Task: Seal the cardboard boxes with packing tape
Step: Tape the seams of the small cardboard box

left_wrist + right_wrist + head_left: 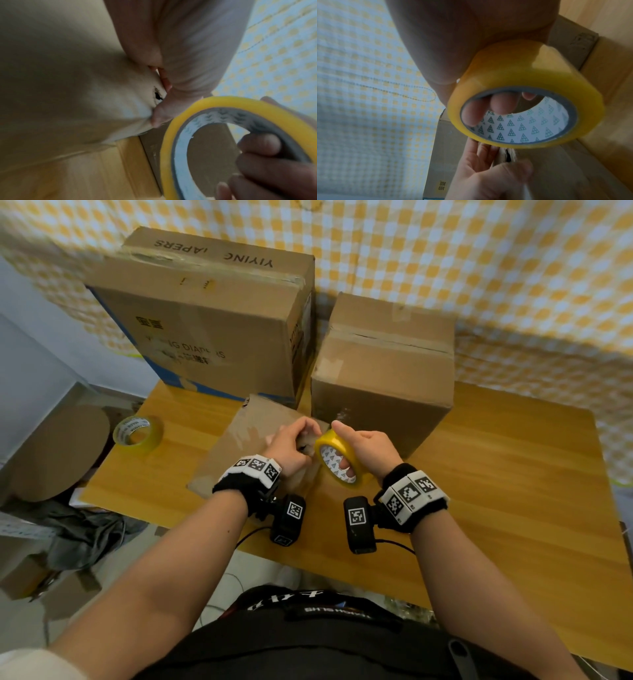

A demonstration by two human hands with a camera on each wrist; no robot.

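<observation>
**A:** ok head view first. The right hand has its fingers hooked through the core of the yellow tape roll, thumb up on the outer rim. The left hand is right beside it, pinching the far right corner of the flat cardboard box, which lies mostly under and left of that hand.

**B:** and the left wrist cam?

**A:** The left fingers are clamped on that corner, next to a small tear. Roll's just to their right, touching or not I can't tell.

**B:** right wrist?

**A:** The roll's open face points back at the camera, left hand below it. No loose tape end visible, so I'd guess finding it comes next, and the left hand's nearer.
</observation>
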